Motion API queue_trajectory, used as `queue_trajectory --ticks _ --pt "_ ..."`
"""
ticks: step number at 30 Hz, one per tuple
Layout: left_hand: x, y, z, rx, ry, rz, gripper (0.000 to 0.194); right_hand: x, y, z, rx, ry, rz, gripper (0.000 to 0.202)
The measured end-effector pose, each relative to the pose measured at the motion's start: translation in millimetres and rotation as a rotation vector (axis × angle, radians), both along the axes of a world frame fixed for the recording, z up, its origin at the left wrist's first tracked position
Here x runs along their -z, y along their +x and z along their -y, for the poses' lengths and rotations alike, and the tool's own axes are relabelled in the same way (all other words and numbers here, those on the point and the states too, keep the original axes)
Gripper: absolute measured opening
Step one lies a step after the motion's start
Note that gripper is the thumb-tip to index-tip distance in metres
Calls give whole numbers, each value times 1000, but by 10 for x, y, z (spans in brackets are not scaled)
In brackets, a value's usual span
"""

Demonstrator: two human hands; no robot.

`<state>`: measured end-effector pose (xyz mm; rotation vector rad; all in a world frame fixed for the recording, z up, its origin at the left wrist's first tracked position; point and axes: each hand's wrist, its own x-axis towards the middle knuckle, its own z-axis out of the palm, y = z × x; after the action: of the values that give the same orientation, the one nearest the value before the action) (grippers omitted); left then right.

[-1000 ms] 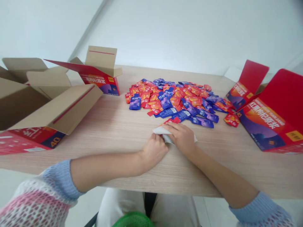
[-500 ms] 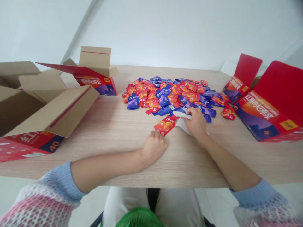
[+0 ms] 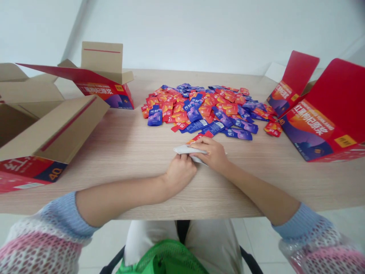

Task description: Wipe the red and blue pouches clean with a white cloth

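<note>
A red pouch (image 3: 200, 137) with an orange fruit print lies flat in front of the pile, mostly covered by a folded white cloth (image 3: 184, 149). My right hand (image 3: 212, 153) is closed on the cloth and presses it over the pouch. Beside it, my left hand (image 3: 182, 170) is closed at the pouch's near left edge; its fingertips are partly hidden under the cloth. Just behind both hands spreads a pile of red pouches (image 3: 207, 111) and purple-blue pouches (image 3: 155, 115).
Open cartons stand on both sides: a large one (image 3: 31, 167) at near left, a red one (image 3: 98, 89) behind it, and two red and blue ones (image 3: 313, 127) at right. The wooden table (image 3: 137, 152) ends close to my lap, where green mesh (image 3: 165, 258) shows.
My right hand has moved left with the cloth, from the pouch's right side to over it. My left hand stays by the pouch's near edge. The camera view has shifted slightly.
</note>
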<state>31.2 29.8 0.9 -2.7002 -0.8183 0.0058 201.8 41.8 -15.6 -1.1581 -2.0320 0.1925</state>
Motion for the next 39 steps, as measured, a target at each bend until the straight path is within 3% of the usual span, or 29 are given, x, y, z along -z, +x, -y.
queue_trajectory --ticks 6,10,14,18,22,25,28,30,34,39 --pt "8 -28 5 -13 57 -50 28 -104 186 -107 278 -135 239 33" --pt "-10 -35 -41 -32 -30 -56 28 -136 276 -150 622 -195 272 47" --pt "-106 -36 -79 -87 -118 -29 29 -120 512 -253 868 -202 261 34" --pt "-230 -67 -87 -203 -192 13 30 -223 709 -230 852 21 117 21" --pt "-192 -91 -93 -128 -165 5 27 -325 559 -55 693 221 -128 16" --pt "-87 -64 -68 -22 -105 -22 23 -250 267 44 491 103 -188 17" --pt "-28 -23 -14 17 -38 -47 19 -110 29 46 250 -35 2 22" --pt "-25 -6 18 12 -8 -72 19 -53 -33 9 164 -54 160 26" --pt "-41 -5 40 12 28 -104 21 -83 47 -75 218 -33 350 31" --pt "-24 -10 35 23 16 -94 19 -168 280 -170 479 -91 489 31"
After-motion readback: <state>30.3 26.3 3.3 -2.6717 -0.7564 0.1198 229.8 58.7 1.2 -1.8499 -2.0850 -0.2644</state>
